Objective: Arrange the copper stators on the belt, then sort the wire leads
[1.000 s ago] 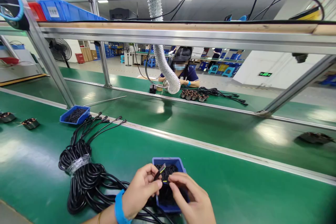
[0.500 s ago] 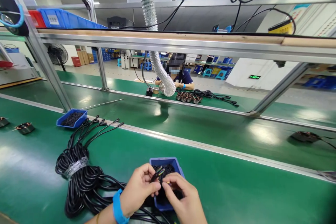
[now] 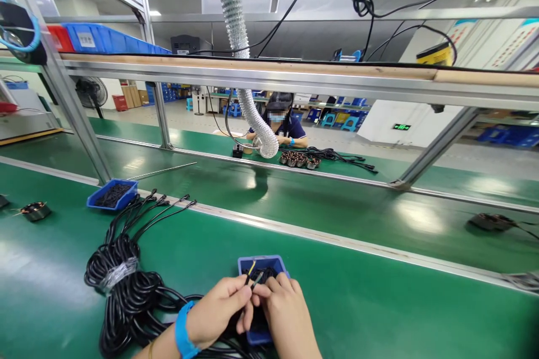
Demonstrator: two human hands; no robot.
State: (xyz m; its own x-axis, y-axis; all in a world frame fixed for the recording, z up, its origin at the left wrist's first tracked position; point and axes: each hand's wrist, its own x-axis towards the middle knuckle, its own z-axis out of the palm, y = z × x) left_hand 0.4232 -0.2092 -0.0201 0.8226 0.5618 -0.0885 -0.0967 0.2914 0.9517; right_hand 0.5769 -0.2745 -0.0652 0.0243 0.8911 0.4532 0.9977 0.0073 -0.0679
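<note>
My left hand [image 3: 221, 308], with a blue band at its wrist, pinches the end of a black cable, from which thin wires [image 3: 251, 272] stick up, one yellow and one dark. Close against it, my right hand [image 3: 286, 305] has its fingers bent at the wires; what they hold, if anything, is hidden. Both hands are over a blue bin [image 3: 263, 261] of small black pieces. To the left lies a large coiled bundle of black cables [image 3: 130, 297], tied with clear wrap, its ends pointing away.
A second blue bin [image 3: 113, 195] stands by the frame post. Wound metal coils [image 3: 36, 211] lie far left, another [image 3: 490, 221] on the right. A silver duct [image 3: 252, 106] hangs over the bench. Opposite sits a person [image 3: 290, 129] near several coils and cables.
My right hand has turned so its back faces up, its fingers moving in over the bin toward my left. The yellow wire now stands up clear of the left fingertips. The view has shifted slightly.
</note>
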